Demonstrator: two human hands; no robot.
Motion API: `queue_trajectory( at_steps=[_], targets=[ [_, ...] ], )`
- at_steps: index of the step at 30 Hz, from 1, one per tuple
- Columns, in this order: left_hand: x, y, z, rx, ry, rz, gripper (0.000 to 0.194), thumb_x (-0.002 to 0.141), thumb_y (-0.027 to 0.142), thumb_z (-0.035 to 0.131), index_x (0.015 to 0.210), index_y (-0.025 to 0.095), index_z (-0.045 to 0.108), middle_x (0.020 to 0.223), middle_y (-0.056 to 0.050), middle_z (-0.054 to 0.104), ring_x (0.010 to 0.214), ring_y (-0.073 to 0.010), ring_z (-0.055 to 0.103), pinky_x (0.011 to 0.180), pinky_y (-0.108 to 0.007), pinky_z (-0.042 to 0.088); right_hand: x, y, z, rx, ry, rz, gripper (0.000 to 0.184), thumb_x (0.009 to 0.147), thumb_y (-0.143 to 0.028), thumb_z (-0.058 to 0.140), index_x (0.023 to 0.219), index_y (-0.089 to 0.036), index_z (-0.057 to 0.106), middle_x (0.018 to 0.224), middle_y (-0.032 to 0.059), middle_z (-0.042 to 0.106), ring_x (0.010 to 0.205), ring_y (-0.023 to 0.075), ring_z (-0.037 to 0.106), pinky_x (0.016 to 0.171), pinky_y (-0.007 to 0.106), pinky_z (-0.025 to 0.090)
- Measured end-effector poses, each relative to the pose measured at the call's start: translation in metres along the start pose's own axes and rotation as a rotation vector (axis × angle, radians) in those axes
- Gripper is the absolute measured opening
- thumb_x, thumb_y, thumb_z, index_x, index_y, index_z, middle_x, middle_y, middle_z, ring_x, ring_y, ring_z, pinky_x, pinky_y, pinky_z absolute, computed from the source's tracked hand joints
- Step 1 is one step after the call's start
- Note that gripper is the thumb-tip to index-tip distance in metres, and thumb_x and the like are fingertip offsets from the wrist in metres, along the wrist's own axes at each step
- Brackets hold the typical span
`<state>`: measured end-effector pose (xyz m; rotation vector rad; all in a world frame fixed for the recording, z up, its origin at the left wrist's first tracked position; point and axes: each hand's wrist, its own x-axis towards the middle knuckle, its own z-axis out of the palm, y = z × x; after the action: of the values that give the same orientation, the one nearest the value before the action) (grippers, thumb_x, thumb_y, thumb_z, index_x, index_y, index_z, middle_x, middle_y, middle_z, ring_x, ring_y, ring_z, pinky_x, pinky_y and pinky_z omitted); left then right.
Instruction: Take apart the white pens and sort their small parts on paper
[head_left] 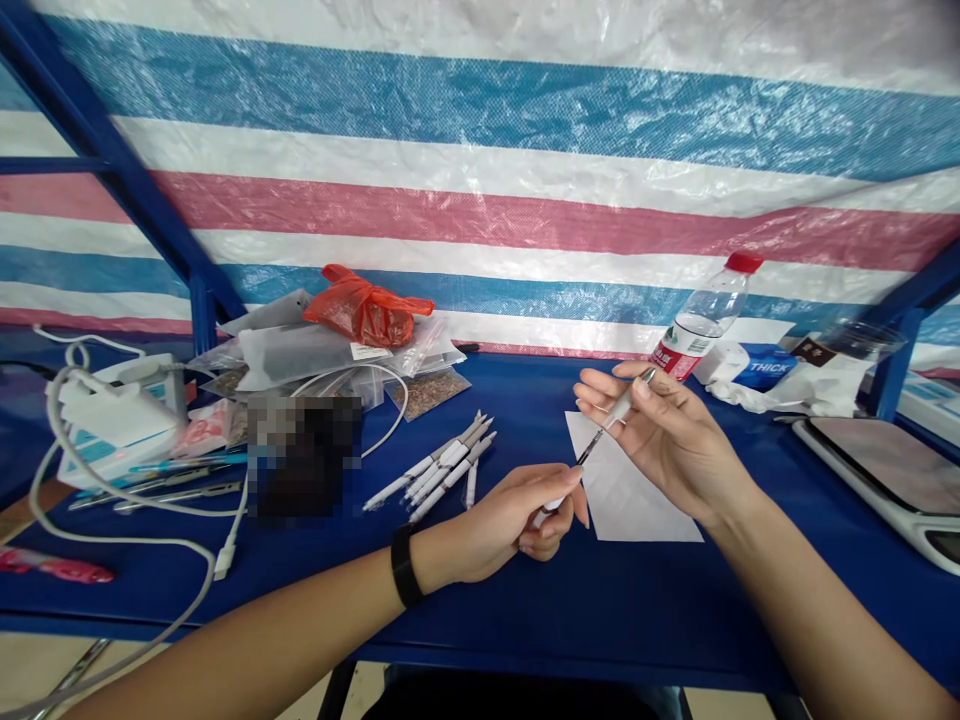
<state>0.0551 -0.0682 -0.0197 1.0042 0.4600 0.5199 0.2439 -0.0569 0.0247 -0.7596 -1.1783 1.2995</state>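
Both hands are together above the blue table, on two parts of one pen. The fingers of my left hand (529, 510) close on a white pen barrel (553, 506), most of it hidden in the grip. A thin dark refill (590, 448) bridges the gap to the other part. My right hand (675, 430) pinches the white front section of the pen (621, 406) between thumb and fingers, its silver tip pointing up and away. Left of my hands lies a pile of several white pens (450, 462). A white sheet of paper (645, 505) lies beneath my right hand.
A bottle with a red cap (701, 320), a tissue pack (761, 366) and a scale (877, 465) stand on the right. To the left are plastic bags, a red bag (367, 308), white cables (131, 540) and a pink pen (56, 565). Striped sheeting hangs behind.
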Motion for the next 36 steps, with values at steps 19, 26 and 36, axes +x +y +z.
queue_trajectory(
  at_steps=[19,26,36],
  targets=[
    [-0.001,0.000,-0.001,-0.010,-0.005,0.008,0.041,0.090,0.055,0.063,0.078,0.016,0.057,0.053,0.009,0.036,0.042,-0.0040,0.020,0.047,-0.024,0.015,-0.002,0.002,0.001,-0.026,-0.111,0.136,0.025,0.088,-0.047,0.078,0.101,-0.027,0.072,0.101,0.0033,0.082,0.085,0.0195,0.078,0.088,0.038,0.061],
    [0.001,-0.003,0.000,-0.010,0.076,0.054,0.047,0.088,0.062,0.065,0.081,0.017,0.056,0.055,0.010,0.036,0.043,-0.0036,0.021,0.046,-0.024,0.015,-0.006,0.019,0.011,-0.090,-0.176,0.147,0.025,0.090,-0.047,0.076,0.092,-0.023,0.073,0.103,0.0069,0.081,0.075,0.0164,0.072,0.065,0.029,0.058],
    [0.001,0.001,-0.004,0.671,0.340,0.384,0.035,0.102,0.042,0.050,0.075,0.019,0.049,0.062,0.006,0.040,0.054,-0.0091,0.034,0.053,-0.026,0.025,-0.005,0.033,0.014,-0.358,0.013,0.004,0.032,0.075,-0.053,0.085,0.067,-0.023,0.078,0.092,0.0079,0.081,0.078,0.0227,0.071,0.073,0.038,0.057]
  ],
)
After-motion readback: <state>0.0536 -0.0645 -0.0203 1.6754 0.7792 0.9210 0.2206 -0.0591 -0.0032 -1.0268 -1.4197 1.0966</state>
